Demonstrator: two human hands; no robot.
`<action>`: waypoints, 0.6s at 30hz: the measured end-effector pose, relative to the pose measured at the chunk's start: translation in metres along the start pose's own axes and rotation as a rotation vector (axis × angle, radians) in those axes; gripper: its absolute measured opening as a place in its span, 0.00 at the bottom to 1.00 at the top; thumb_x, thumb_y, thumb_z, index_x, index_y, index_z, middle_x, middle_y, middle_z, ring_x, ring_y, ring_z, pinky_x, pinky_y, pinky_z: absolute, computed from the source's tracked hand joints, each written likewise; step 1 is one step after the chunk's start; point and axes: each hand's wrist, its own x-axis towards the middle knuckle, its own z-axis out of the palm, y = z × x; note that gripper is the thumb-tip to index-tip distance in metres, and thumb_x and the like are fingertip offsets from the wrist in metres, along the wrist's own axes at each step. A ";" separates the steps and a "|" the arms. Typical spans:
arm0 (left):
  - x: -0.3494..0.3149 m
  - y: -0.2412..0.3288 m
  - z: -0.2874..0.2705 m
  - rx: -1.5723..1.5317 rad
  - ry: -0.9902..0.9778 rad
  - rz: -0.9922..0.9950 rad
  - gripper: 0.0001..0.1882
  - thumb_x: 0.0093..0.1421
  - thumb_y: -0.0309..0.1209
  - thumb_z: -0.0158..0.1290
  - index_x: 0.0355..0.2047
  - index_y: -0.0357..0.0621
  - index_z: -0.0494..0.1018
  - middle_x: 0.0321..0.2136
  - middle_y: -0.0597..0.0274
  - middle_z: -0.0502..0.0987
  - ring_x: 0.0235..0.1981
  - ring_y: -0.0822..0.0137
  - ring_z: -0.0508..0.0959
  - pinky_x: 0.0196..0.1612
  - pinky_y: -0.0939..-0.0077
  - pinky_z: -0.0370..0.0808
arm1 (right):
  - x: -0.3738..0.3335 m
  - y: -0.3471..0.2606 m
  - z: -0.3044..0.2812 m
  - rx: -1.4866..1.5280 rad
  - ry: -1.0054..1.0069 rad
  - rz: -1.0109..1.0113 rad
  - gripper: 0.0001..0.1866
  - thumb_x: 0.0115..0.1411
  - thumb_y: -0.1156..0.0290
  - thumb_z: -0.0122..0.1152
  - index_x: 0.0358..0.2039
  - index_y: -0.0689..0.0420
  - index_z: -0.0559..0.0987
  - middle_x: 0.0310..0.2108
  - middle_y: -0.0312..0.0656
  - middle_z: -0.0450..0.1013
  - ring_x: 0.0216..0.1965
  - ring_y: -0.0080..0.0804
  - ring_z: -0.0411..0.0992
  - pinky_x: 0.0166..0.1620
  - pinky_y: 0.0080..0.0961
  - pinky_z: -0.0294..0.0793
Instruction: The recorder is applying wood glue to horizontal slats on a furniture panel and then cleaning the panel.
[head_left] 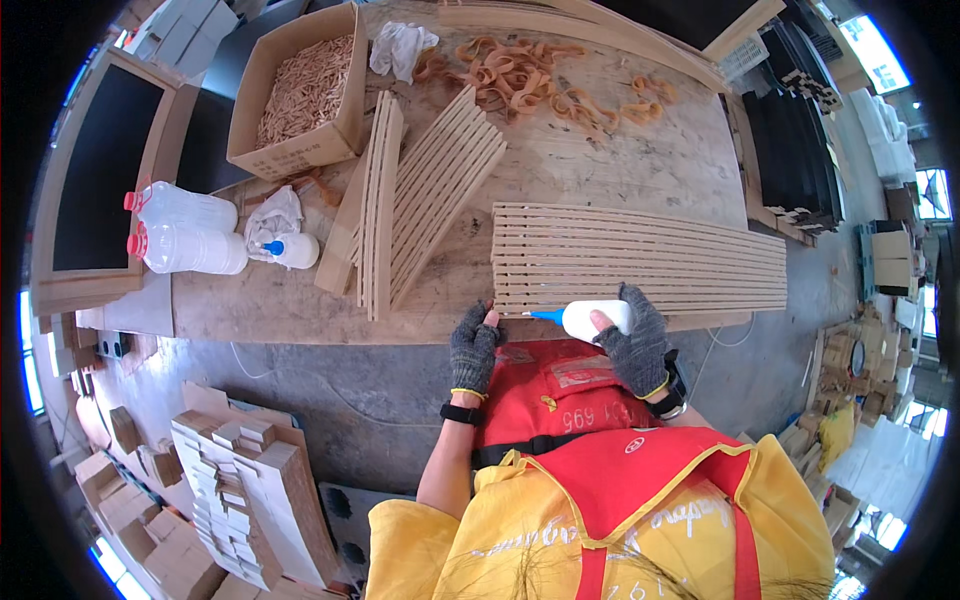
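My right hand (637, 345), in a grey fingerless glove, is wrapped round a white squeeze bottle (590, 319) with a blue nozzle. The bottle lies almost level, and its tip points left along the near edge of a row of wooden slats (640, 260). These slats have small holes or notches along their ends and lie side by side at the front of the table. At the row's near left corner is my left hand (474, 350), gloved alike, with its fingers curled together. What they pinch, if anything, is too small to tell.
More slats (440, 200) lean aslant to the left on the wooden table (600, 170). Behind them stands a cardboard box (300, 90) of small wooden dowels. Orange-brown straps (520, 80) lie at the back. Clear jugs (190, 230) and another white bottle (295, 250) sit at far left.
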 end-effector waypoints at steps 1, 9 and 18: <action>0.000 0.000 0.000 -0.001 0.000 0.001 0.21 0.68 0.37 0.57 0.55 0.35 0.75 0.29 0.67 0.78 0.25 0.77 0.73 0.30 0.80 0.72 | -0.002 0.004 0.000 -0.024 -0.007 0.028 0.33 0.55 0.55 0.74 0.51 0.69 0.76 0.41 0.60 0.78 0.43 0.51 0.78 0.47 0.39 0.77; -0.005 0.004 0.002 0.057 0.037 0.041 0.20 0.68 0.36 0.56 0.54 0.35 0.75 0.28 0.67 0.77 0.25 0.77 0.73 0.31 0.80 0.72 | 0.001 -0.006 -0.012 0.072 -0.151 0.243 0.41 0.54 0.56 0.75 0.58 0.71 0.69 0.47 0.61 0.75 0.48 0.48 0.77 0.49 0.37 0.76; -0.005 -0.002 -0.003 0.034 0.033 0.024 0.18 0.69 0.36 0.55 0.52 0.35 0.76 0.25 0.69 0.75 0.24 0.78 0.71 0.29 0.79 0.72 | -0.011 -0.003 0.003 -0.012 -0.007 0.081 0.36 0.54 0.54 0.74 0.53 0.68 0.73 0.43 0.58 0.77 0.43 0.47 0.78 0.47 0.40 0.76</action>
